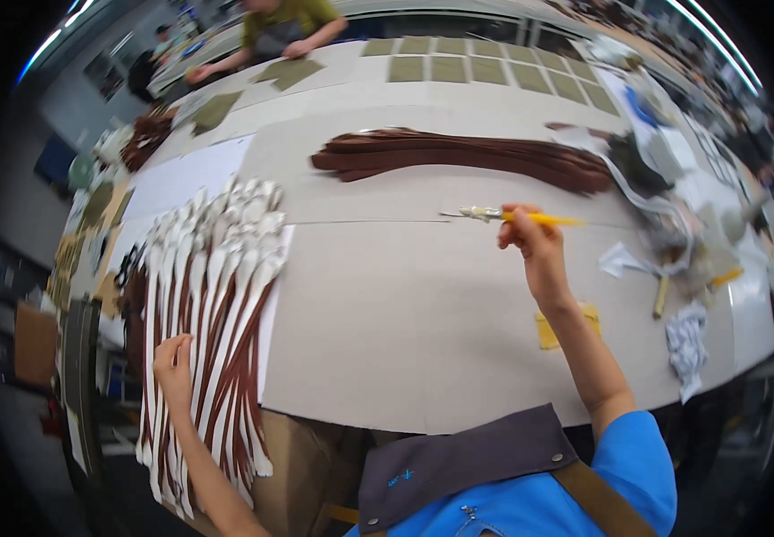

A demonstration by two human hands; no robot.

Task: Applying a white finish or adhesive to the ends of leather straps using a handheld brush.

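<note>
My right hand grips a slim yellow-handled brush above the middle of the table. Its pale, crusted end points left, and the handle tapers off to the right. On the left lies a spread of long brown and white strips, their white ends bunched at the far side and their near ends hanging over the table edge. My left hand is over these strips with its fingers drawn together; whether a strip is between them is hidden. Beyond the brush lies a thick bundle of brown strips.
A yellow pad lies by my right forearm. Crumpled white cloth and a cluttered heap take up the right side. Olive panels are laid out in rows at the far side. Across the table, another person handles olive pieces.
</note>
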